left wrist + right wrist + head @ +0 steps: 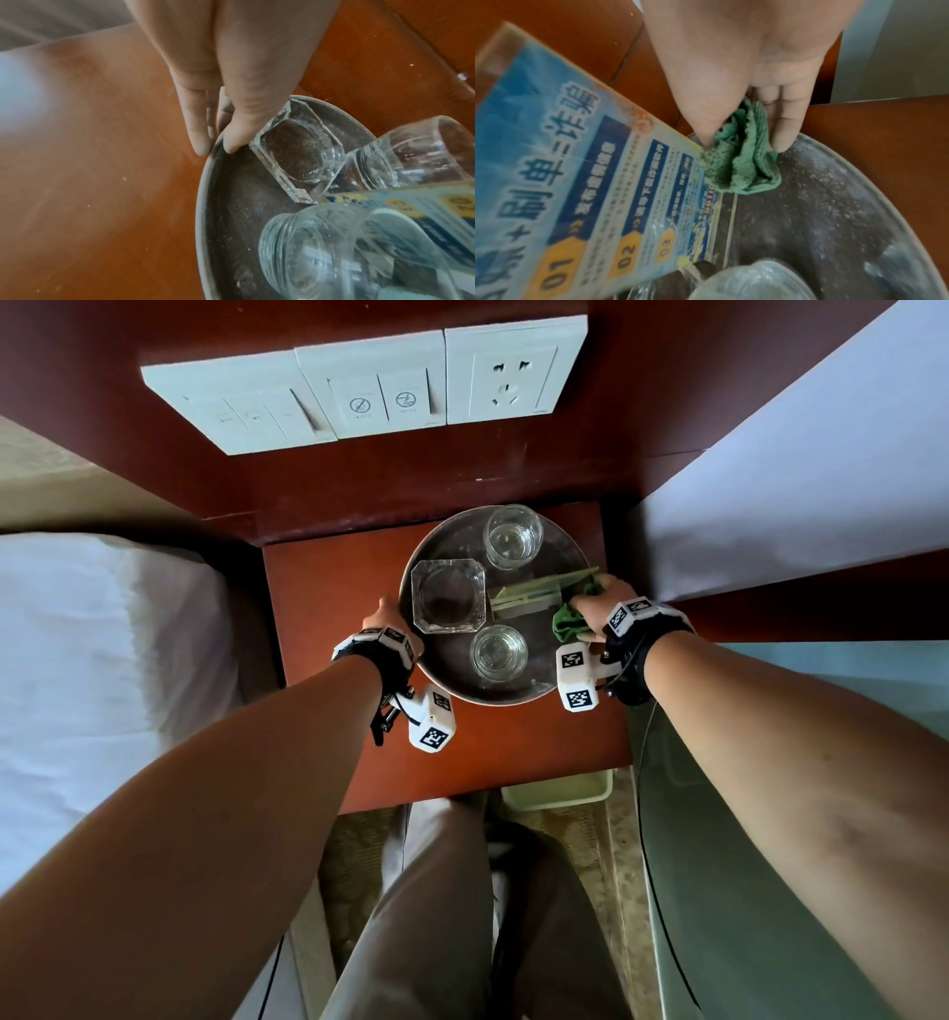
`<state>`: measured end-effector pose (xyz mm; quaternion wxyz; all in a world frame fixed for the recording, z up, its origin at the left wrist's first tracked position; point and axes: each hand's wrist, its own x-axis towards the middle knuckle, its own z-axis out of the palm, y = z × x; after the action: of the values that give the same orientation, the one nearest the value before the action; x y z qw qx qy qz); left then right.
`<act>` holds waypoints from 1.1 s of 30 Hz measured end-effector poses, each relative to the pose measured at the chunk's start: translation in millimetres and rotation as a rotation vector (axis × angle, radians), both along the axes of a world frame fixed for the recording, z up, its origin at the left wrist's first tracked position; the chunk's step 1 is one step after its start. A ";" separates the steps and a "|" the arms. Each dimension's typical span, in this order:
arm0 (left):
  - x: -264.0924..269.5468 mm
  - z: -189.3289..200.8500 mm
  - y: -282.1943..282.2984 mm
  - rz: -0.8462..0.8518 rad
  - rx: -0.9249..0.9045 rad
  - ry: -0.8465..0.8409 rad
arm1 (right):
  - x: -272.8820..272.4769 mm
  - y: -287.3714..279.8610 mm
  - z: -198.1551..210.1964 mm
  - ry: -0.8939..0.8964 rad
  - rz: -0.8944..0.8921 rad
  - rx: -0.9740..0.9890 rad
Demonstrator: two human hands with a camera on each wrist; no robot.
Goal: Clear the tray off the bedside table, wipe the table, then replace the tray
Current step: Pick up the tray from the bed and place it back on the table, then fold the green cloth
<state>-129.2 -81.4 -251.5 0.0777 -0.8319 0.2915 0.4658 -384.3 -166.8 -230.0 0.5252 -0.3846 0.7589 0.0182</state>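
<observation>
- A round metal tray is seen on the red-brown bedside table, toward its right rear part, with both hands at its rim.
- The left hand is placed at the tray's left edge; in the left wrist view the rim is pinched between the thumb inside and the fingers outside.
- The right hand is set at the tray's right edge with a crumpled green cloth held between thumb and fingers; whether the rim is also gripped cannot be told.
- Carried on the tray are a square glass ashtray at left, one drinking glass at the rear, a second glass at the front, and a printed card in a clear stand just beside the cloth.
- Dust specks are noted on the tray floor.
- White wall switches and a socket are mounted above the table.
- A bed with white linen lies to the left.
</observation>
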 end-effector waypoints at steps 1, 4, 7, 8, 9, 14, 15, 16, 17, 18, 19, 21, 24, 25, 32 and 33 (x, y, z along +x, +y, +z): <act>0.0 6.0 0.1 -0.042 0.013 -0.008 | -0.2 2.5 2.0 0.016 0.006 -0.001; -0.1 28.9 1.2 -0.181 0.010 -0.038 | -3.6 9.9 13.9 0.071 0.073 -0.006; -1.2 60.9 5.8 -0.348 -0.029 -0.047 | -5.8 21.5 38.9 0.115 0.198 -0.003; -1.6 71.8 7.5 -0.394 -0.040 -0.046 | -4.3 27.1 54.0 0.134 0.267 -0.008; -2.0 82.4 9.3 -0.421 -0.058 -0.039 | -3.7 33.1 66.5 0.144 0.320 -0.009; -18.2 163.5 24.8 -0.432 -0.158 0.029 | 3.2 63.4 134.6 0.045 0.431 -0.051; -23.1 180.1 30.4 -0.401 -0.174 0.056 | 4.7 69.1 149.0 0.024 0.463 -0.065; -27.3 194.7 36.8 -0.367 -0.200 0.098 | 5.2 75.4 162.1 0.005 0.497 -0.083; -31.8 210.2 42.2 -0.344 -0.228 0.150 | 6.8 81.5 177.2 -0.012 0.522 -0.091; -36.6 224.3 47.9 -0.340 -0.261 0.202 | 8.1 87.2 191.5 -0.043 0.544 -0.095; -40.7 237.1 54.8 -0.349 -0.295 0.241 | 9.0 93.3 201.8 -0.078 0.540 -0.086; -47.5 259.9 68.4 -0.357 -0.362 0.311 | 10.8 105.4 224.9 -0.164 0.536 -0.077; -55.5 293.4 89.3 -0.394 -0.414 0.419 | 7.5 122.6 248.9 -0.285 0.474 -0.090; -57.5 302.4 96.6 -0.421 -0.406 0.433 | 6.0 129.7 256.9 -0.336 0.422 -0.088; -67.7 336.4 143.6 -0.523 -0.370 0.446 | -10.1 180.3 301.3 -0.542 0.270 -0.066; -68.6 335.8 151.1 -0.510 -0.368 0.443 | -14.0 187.6 301.0 -0.558 0.239 -0.072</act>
<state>-197.9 69.7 84.4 -0.0245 -0.6119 0.5775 0.5399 -398.2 20.7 71.0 0.6937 -0.4797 0.5346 -0.0533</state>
